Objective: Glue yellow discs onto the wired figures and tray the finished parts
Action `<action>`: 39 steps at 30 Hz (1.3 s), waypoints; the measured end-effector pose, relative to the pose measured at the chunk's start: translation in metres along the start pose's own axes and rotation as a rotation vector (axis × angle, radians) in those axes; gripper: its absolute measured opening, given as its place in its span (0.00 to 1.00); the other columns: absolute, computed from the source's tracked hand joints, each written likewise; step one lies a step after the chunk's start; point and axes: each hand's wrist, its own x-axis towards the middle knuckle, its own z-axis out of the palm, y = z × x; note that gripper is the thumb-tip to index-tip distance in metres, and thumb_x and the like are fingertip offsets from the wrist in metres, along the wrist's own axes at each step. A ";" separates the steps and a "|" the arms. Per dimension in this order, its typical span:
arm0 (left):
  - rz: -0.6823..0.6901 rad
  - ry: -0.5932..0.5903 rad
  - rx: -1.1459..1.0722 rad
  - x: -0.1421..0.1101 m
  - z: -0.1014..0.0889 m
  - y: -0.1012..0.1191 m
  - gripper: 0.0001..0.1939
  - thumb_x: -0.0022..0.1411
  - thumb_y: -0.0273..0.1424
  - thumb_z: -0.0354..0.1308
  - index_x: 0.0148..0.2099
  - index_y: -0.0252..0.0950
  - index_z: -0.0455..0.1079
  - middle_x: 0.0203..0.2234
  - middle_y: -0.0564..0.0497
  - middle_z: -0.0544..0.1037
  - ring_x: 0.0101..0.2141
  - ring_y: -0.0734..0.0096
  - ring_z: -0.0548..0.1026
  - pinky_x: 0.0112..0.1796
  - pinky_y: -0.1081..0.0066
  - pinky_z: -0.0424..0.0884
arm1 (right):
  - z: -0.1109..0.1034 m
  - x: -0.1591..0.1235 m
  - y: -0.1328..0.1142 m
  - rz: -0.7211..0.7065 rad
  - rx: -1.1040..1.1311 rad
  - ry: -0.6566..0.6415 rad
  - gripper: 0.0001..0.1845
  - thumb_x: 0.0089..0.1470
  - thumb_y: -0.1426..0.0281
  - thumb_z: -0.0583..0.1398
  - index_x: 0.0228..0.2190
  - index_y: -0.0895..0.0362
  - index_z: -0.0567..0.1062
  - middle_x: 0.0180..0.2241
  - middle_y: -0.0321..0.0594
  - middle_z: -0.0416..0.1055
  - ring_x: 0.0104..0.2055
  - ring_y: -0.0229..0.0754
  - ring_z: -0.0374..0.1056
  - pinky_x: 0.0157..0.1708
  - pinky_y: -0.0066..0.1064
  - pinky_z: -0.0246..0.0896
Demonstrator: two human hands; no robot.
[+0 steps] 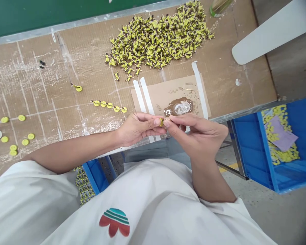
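Note:
My left hand (137, 128) pinches a small round yellow disc (161, 122) between thumb and fingers at the table's front edge. My right hand (197, 132) meets it there, thumb and forefinger closed against the disc's right side; whatever lies between those fingertips is too small to make out. Just beyond both hands is a wet puddle of clear, glue-like liquid (182, 107) on a taped piece of cardboard (158, 88). A thin wooden stick (191, 89) lies behind the puddle. To the left, several discs with little figures on them (109, 104) form a row.
A large heap of small yellow figures (158, 41) covers the back of the table. Loose yellow discs (25, 142) lie at the far left. A blue bin (255, 153) with yellow pieces stands at the right, below table height. A white panel (272, 32) juts in at upper right.

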 end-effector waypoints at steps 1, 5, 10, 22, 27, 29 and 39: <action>-0.003 0.002 0.000 0.000 0.000 0.000 0.14 0.50 0.37 0.74 0.37 0.34 0.82 0.31 0.46 0.84 0.31 0.73 0.82 0.39 0.73 0.80 | 0.001 0.000 0.000 0.006 0.007 0.006 0.13 0.47 0.76 0.71 0.35 0.47 0.83 0.31 0.33 0.81 0.28 0.37 0.73 0.27 0.30 0.68; -0.008 0.028 0.003 -0.001 0.002 0.001 0.16 0.48 0.37 0.75 0.37 0.33 0.82 0.30 0.46 0.84 0.30 0.71 0.82 0.41 0.69 0.80 | 0.002 0.000 0.000 0.032 0.013 0.005 0.14 0.47 0.75 0.72 0.35 0.44 0.83 0.31 0.31 0.80 0.27 0.38 0.74 0.26 0.31 0.69; -0.028 0.057 -0.027 -0.001 0.003 0.001 0.17 0.46 0.37 0.76 0.36 0.33 0.82 0.29 0.46 0.84 0.29 0.72 0.82 0.38 0.72 0.80 | -0.001 0.000 0.001 0.034 0.005 -0.020 0.15 0.47 0.75 0.72 0.35 0.42 0.83 0.31 0.30 0.80 0.28 0.40 0.75 0.26 0.33 0.71; -0.006 0.113 -0.061 -0.005 0.013 0.003 0.20 0.47 0.37 0.75 0.40 0.29 0.81 0.33 0.43 0.84 0.35 0.70 0.83 0.42 0.73 0.78 | 0.009 0.005 0.007 -0.141 -0.025 0.024 0.10 0.50 0.74 0.69 0.36 0.51 0.81 0.28 0.34 0.77 0.24 0.35 0.69 0.24 0.30 0.67; 0.044 0.105 -0.085 -0.008 0.025 0.010 0.19 0.50 0.35 0.74 0.42 0.29 0.81 0.34 0.44 0.84 0.34 0.72 0.82 0.42 0.74 0.78 | 0.006 0.010 0.003 -0.166 -0.005 0.031 0.12 0.50 0.77 0.69 0.37 0.51 0.81 0.29 0.34 0.77 0.24 0.34 0.68 0.25 0.29 0.67; 0.073 0.091 -0.078 -0.009 0.028 0.012 0.18 0.52 0.35 0.73 0.43 0.29 0.81 0.36 0.43 0.84 0.35 0.72 0.82 0.43 0.73 0.78 | 0.005 0.013 0.000 -0.166 0.012 0.040 0.12 0.50 0.77 0.68 0.37 0.52 0.81 0.30 0.34 0.78 0.25 0.34 0.68 0.25 0.28 0.67; 0.211 0.118 0.070 -0.017 0.040 0.018 0.13 0.51 0.32 0.73 0.40 0.35 0.82 0.38 0.44 0.84 0.37 0.69 0.83 0.45 0.67 0.79 | 0.000 0.020 -0.016 0.020 0.201 0.068 0.09 0.49 0.72 0.71 0.34 0.53 0.82 0.30 0.36 0.79 0.27 0.36 0.72 0.27 0.28 0.72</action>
